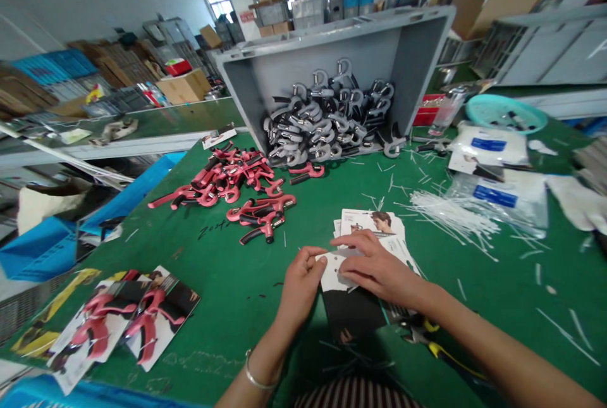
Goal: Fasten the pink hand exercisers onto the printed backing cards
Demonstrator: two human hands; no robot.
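Observation:
A black and white backing card [353, 316] with small punched holes lies at the front of the table. My left hand [298, 284] pinches its upper left edge between thumb and fingers. Over the card's white part is my right hand [379, 272], fingers apart and curved, the tips close to the holes; any small thing under them is hidden. More printed cards [374, 221] lie just behind. Partly under my right forearm are yellow-handled pliers [439, 351]. Pink and black spring hand grips [263, 215] sit further back to the left.
A grey crate [403, 66] on its side holds many grey hand grips [327, 120]. White cable ties [455, 215] are heaped at right, beside plastic bags [502, 199] and a turquoise basin [505, 111]. Pink grips mounted on cards [159, 316] lie at front left.

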